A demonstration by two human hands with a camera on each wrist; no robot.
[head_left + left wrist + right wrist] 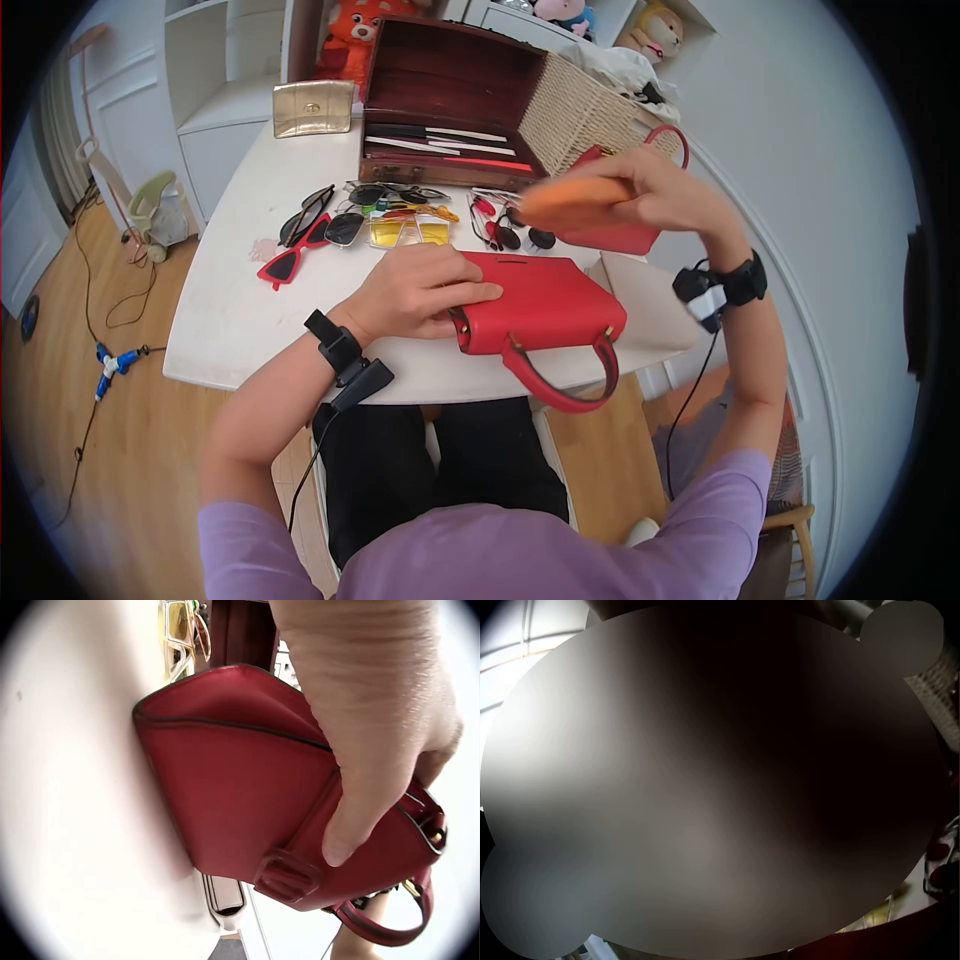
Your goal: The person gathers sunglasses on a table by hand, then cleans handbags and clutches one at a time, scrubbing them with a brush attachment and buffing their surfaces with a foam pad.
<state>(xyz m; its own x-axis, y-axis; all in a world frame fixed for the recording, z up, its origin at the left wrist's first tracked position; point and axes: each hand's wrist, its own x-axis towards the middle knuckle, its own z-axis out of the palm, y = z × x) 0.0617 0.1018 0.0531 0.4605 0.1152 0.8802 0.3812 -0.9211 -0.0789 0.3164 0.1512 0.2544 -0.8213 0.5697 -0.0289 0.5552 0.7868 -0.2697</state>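
Observation:
My left hand point(425, 290) grips the end of a red handbag point(545, 300) on the front of the white table point(230, 300). In the left wrist view the thumb lies on the bag's side beside a red buckle point(286, 876). The bag's handle point(565, 385) hangs toward me. Above and behind the bag, my right hand point(665, 190) holds a blurred, orange oval object point(575, 203); its kind cannot be told. A second red handbag point(625, 238) stands behind that hand, partly covered. The right wrist view is mostly a dark blur.
Several sunglasses lie left of and behind the bag, including a red pair point(285, 262) and a yellow-lensed pair point(410, 230). An open brown case point(450, 80) stands at the back, between a gold wallet point(313, 108) and a woven basket point(585, 105). A pale bag point(650, 300) is at right.

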